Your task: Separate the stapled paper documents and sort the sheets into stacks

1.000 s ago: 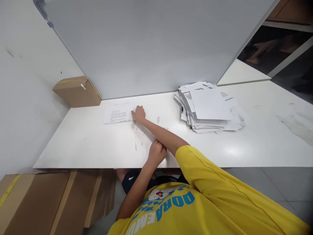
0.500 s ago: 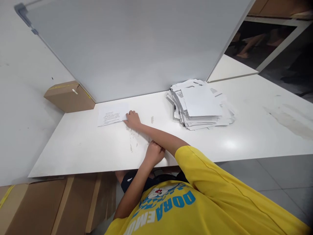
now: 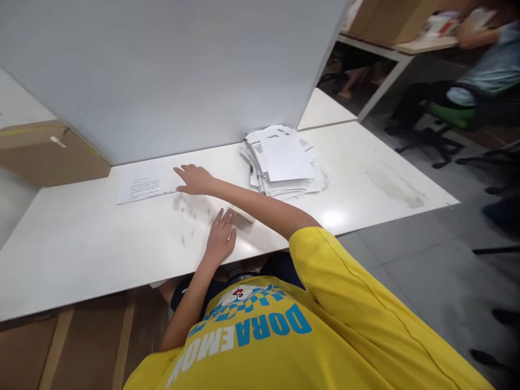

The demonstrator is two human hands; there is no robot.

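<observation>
Printed sheet (image 3: 144,187) lies flat under right hand (image 3: 195,179).

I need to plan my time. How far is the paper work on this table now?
Done: one printed sheet lies flat by itself near the white partition. In hand: the right hand rests open at that sheet's edge, and the left hand lies flat on the white table. Left: the whole paper stack sits untouched.
</observation>
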